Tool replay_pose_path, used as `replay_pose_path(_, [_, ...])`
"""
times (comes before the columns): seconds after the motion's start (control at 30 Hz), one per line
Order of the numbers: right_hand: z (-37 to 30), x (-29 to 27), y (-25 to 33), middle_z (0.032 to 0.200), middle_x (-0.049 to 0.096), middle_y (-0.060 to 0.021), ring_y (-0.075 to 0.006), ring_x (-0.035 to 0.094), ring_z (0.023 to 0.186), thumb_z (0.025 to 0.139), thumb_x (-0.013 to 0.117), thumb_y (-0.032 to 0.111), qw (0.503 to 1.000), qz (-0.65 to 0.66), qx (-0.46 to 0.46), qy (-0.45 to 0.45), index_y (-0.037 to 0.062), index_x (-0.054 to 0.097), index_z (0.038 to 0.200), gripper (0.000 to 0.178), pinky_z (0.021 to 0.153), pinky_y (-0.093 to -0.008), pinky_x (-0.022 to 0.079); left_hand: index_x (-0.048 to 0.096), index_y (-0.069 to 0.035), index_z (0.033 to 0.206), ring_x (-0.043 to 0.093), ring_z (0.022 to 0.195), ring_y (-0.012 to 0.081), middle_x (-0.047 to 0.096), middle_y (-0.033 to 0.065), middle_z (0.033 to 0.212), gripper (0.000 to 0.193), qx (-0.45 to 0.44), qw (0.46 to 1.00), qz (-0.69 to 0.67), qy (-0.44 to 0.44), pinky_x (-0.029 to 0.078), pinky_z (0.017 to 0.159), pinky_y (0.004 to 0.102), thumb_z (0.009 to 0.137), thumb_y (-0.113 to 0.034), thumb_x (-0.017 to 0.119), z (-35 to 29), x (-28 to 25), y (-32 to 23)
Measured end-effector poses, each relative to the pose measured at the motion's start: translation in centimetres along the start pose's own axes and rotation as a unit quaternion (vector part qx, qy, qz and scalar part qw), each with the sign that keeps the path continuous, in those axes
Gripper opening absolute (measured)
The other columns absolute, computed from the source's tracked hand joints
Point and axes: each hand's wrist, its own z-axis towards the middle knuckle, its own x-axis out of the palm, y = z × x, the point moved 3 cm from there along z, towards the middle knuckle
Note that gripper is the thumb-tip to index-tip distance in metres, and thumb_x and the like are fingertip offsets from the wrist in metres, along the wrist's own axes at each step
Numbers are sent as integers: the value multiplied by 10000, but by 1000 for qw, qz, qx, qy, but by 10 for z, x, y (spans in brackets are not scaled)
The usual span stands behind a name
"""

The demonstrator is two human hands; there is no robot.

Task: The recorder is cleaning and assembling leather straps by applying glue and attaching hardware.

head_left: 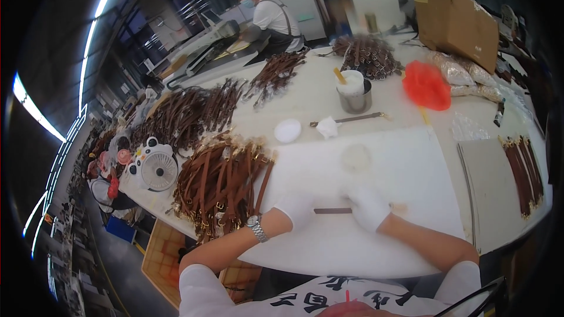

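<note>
The white counter (411,176) is spread with work: a large heap of brown straps (220,185) is piled to the left, and a small row of straps (523,170) is laid flat to the right, so most seems left undone. One short brown strap (332,211) is pinched at its ends between the gloved left hand (296,208) and right hand (369,206).

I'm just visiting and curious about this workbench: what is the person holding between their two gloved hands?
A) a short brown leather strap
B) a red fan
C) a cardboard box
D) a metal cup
A: the left hand and the right hand, both in white gloves, pinch the two ends of a short brown strap lying flat on the white work mat.
</note>
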Motion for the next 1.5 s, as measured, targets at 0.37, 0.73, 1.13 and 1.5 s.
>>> replay_pose_path(0.37, [7,12,-9,1022,721,-215,-449,662,1015,779,629,-41,1000,-13,-16,-10,2,744,1031,280,927,-530,529,720,-34,999,688,956,415,711,211,1005,154,29,973,-157,-164,555,878,476,946,-134,617,17,0,-37])
replay_pose_path(0.73, [-1,-2,5,1253,707,-238,-406,660,1203,854,640,-36,998,-44,8,41,14,729,1210,371,1062,-488,525,687,-6,923,674,831,428,678,228,870,139,-4,991,-16,-135,542,819,531,916,-138,644,-9,28,-21])
replay_pose_path(1.13, [0,12,-6,1155,733,-225,-429,676,1117,885,622,35,998,-49,44,25,14,752,1175,318,995,-510,531,679,-8,880,670,898,444,691,238,926,122,-41,988,-52,-140,537,823,542,928,-117,651,-8,32,-22])
replay_pose_path(1.5, [12,-5,7,1057,737,-218,-403,686,1061,887,639,88,987,93,116,53,30,746,1006,171,935,-489,537,674,-19,959,654,900,448,675,225,958,106,45,977,-129,-161,530,821,539,927,-120,678,33,32,-77])
